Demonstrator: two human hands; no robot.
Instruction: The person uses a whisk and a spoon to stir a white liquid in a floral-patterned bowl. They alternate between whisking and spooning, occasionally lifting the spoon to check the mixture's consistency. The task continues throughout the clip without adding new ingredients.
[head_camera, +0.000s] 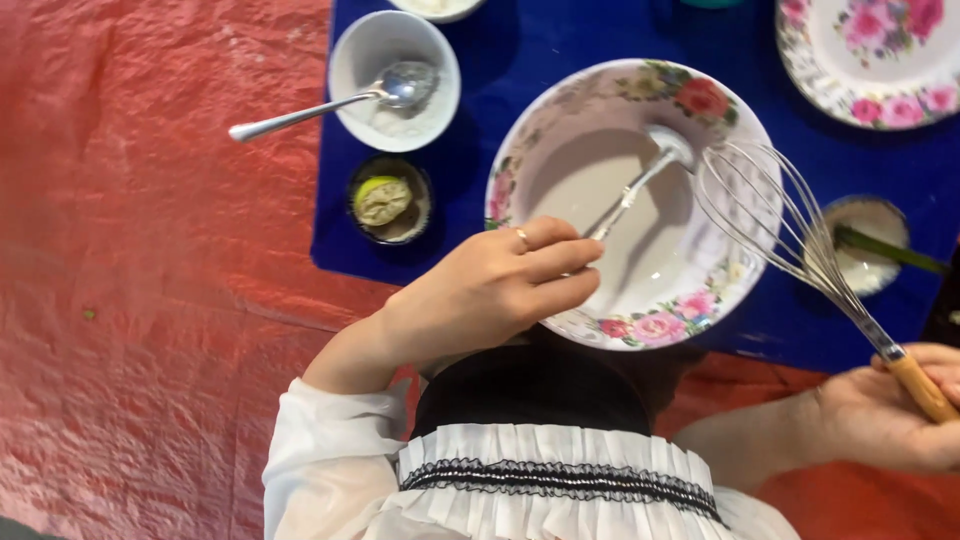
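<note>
We held the thin metal spoon (640, 180) in our left hand (490, 290), fingers pinched together on its handle, and its bowl reached ahead of our fingertips into the pale milky liquid inside the wide floral-rimmed ceramic bowl (700, 300). That bowl sat just beyond our left fingers on the dark blue cloth (560, 40), its near rim touching our knuckles. Our right hand (890, 415) gripped the wooden handle of the wire balloon whisk (775, 215), fingers curled around it, and the wires rose away from them over the bowl's right rim. Further out from our left fingers stood a small white bowl with a spoon (395, 80) and a small dark dish holding a squeezed lime half (388, 200).
</note>
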